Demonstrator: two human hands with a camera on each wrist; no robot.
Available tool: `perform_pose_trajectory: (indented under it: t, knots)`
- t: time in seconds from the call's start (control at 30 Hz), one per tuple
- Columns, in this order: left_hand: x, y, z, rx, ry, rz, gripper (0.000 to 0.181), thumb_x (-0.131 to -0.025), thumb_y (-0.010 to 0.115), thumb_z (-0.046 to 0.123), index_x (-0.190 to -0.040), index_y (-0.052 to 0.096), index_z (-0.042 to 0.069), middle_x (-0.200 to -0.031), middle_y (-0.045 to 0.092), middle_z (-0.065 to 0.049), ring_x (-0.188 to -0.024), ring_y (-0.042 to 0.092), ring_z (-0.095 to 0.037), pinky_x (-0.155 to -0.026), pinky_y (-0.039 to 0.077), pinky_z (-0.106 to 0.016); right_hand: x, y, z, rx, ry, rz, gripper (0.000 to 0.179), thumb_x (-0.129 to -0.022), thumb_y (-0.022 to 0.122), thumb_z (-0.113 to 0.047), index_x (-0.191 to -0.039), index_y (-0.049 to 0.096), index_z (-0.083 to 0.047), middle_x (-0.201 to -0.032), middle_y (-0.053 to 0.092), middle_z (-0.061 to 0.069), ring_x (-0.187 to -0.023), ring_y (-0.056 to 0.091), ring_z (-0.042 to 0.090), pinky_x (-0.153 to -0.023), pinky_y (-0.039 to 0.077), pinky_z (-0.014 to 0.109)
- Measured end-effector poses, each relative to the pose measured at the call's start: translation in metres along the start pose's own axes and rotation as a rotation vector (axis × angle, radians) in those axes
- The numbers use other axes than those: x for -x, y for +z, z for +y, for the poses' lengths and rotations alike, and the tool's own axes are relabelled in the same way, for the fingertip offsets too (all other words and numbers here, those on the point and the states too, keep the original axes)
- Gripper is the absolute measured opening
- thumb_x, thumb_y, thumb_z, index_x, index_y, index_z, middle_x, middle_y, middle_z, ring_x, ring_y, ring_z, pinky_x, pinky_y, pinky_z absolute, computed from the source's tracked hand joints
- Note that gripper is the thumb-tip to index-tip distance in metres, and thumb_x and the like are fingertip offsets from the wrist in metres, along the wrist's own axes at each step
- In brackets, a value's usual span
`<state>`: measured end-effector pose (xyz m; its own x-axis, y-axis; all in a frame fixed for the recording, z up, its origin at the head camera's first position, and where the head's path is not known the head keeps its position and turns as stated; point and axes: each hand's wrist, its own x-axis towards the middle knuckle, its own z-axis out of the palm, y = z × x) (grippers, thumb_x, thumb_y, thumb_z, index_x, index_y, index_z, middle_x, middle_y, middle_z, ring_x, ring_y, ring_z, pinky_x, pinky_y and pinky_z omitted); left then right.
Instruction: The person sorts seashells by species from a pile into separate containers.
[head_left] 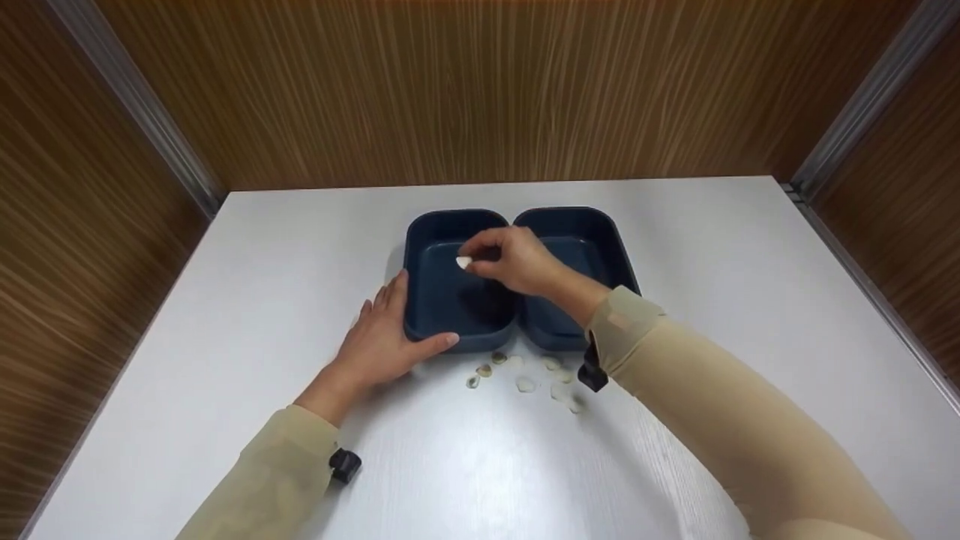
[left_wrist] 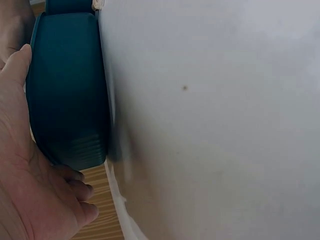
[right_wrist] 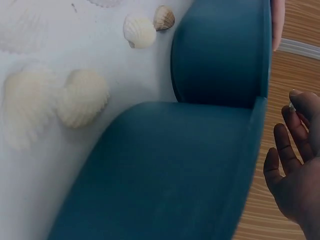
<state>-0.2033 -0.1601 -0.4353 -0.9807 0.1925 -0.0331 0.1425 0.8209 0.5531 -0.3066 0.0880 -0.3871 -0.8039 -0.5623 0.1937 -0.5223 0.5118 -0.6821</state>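
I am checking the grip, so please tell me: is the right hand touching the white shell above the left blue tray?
Touching. The head view shows it: the right hand pinches the white shell between thumb and fingers.

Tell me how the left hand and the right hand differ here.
The left hand is spread against the outside of the left dish; the right hand reaches over it. The right hand pinches a small white shell, while the left hand holds no shell. Both hands are bare and come from beige sleeves.
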Motion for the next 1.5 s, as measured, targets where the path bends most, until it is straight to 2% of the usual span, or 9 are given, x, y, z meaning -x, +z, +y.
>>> perform_pose_trajectory:
  t: [0.2,0.43,0.6,0.73,0.97,1.13,1.3,1.5]
  knots:
    - [0.001,0.001,0.001,-0.02,0.001,0.0,0.135,-0.082,0.059,0.091,-0.171,0.0,0.007,-0.176,0.013,-0.019,-0.161,0.016,-0.041,-0.129,0.01,-0.059,0.001,0.006,0.003,0.019,-0.013,-0.017,0.023,-0.098,0.079,-0.011,-0.121,0.08,-0.008,-0.116,0.077,0.007,-0.106,0.07,0.02,-0.095,0.057,0.037]
    - [0.0,0.002,0.001,-0.022,0.004,0.003,0.134,-0.083,0.059,0.09,-0.171,0.0,0.007,-0.176,0.013,-0.019,-0.16,0.017,-0.043,-0.129,0.01,-0.06,0.0,0.008,0.004,0.023,0.0,-0.013,0.027,-0.097,0.079,-0.012,-0.123,0.078,-0.005,-0.121,0.077,0.009,-0.116,0.07,0.024,-0.104,0.054,0.041]
    - [-0.001,0.003,0.003,-0.024,0.014,0.001,0.135,-0.082,0.059,0.091,-0.171,0.001,0.007,-0.176,0.013,-0.019,-0.16,0.017,-0.043,-0.129,0.01,-0.06,0.007,0.001,0.002,-0.01,-0.004,0.009,0.027,-0.097,0.079,-0.011,-0.123,0.078,-0.004,-0.12,0.077,0.01,-0.116,0.071,0.029,-0.104,0.054,0.048]
    - [-0.002,0.002,0.003,-0.025,0.011,-0.002,0.135,-0.082,0.058,0.091,-0.171,0.0,0.008,-0.176,0.013,-0.019,-0.161,0.017,-0.04,-0.129,0.009,-0.059,0.017,-0.012,-0.002,-0.019,-0.028,0.026,0.026,-0.097,0.079,-0.01,-0.123,0.078,-0.005,-0.119,0.078,0.008,-0.113,0.071,0.027,-0.1,0.056,0.046]
    - [-0.002,0.003,0.003,-0.019,0.021,0.0,0.135,-0.083,0.06,0.09,-0.171,0.0,0.007,-0.176,0.013,-0.019,-0.161,0.017,-0.039,-0.129,0.008,-0.057,0.047,-0.04,-0.015,-0.052,-0.042,0.035,0.027,-0.098,0.08,-0.015,-0.124,0.078,-0.01,-0.119,0.077,0.004,-0.108,0.07,0.017,-0.096,0.057,0.037]
    - [0.001,0.003,0.002,-0.015,0.027,0.003,0.134,-0.083,0.062,0.088,-0.171,0.001,0.006,-0.176,0.013,-0.02,-0.161,0.016,-0.038,-0.13,0.007,-0.057,0.074,-0.056,-0.021,-0.09,-0.094,0.045,0.028,-0.096,0.082,-0.013,-0.123,0.078,-0.008,-0.117,0.078,0.002,-0.105,0.073,0.014,-0.091,0.059,0.032]
    - [0.004,0.003,-0.001,-0.009,0.025,0.014,0.134,-0.083,0.063,0.087,-0.171,0.002,0.006,-0.176,0.013,-0.02,-0.161,0.016,-0.04,-0.129,0.007,-0.058,0.1,-0.065,-0.021,-0.11,-0.137,0.05,0.027,-0.093,0.083,-0.009,-0.12,0.079,-0.004,-0.111,0.079,0.006,-0.098,0.072,0.017,-0.086,0.059,0.029]
    - [0.007,0.004,-0.002,-0.006,0.02,0.01,0.134,-0.083,0.062,0.089,-0.171,0.001,0.008,-0.176,0.012,-0.02,-0.161,0.014,-0.042,-0.129,0.007,-0.059,0.135,-0.069,-0.011,-0.12,-0.101,0.026,0.027,-0.092,0.084,-0.007,-0.118,0.079,-0.005,-0.107,0.079,0.008,-0.094,0.071,0.016,-0.082,0.058,0.028]
